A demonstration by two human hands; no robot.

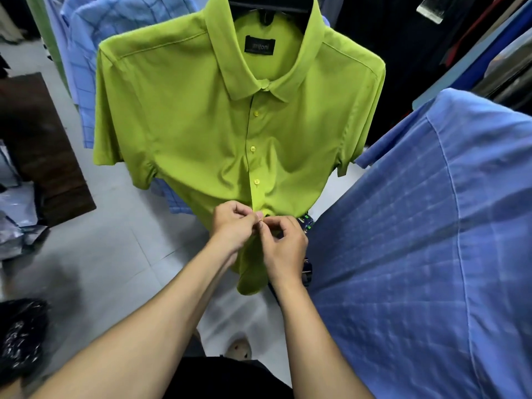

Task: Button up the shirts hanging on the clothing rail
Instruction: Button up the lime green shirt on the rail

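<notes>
While a blue shirt (pixel 417 254) fills the right foreground, the green shirt (pixel 187 125) hangs at centre on a black hanger (pixel 273 5), fastened down its upper front. Both hands pinch its front edges low down, left hand (pixel 230 226) touching right hand (pixel 283 249), just below the lowest fastened button (pixel 256 182).

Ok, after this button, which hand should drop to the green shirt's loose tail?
Probably the right hand: it sits lower on the green shirt, nearer the loose tail, while the left hand pinches the fabric higher up.
</notes>
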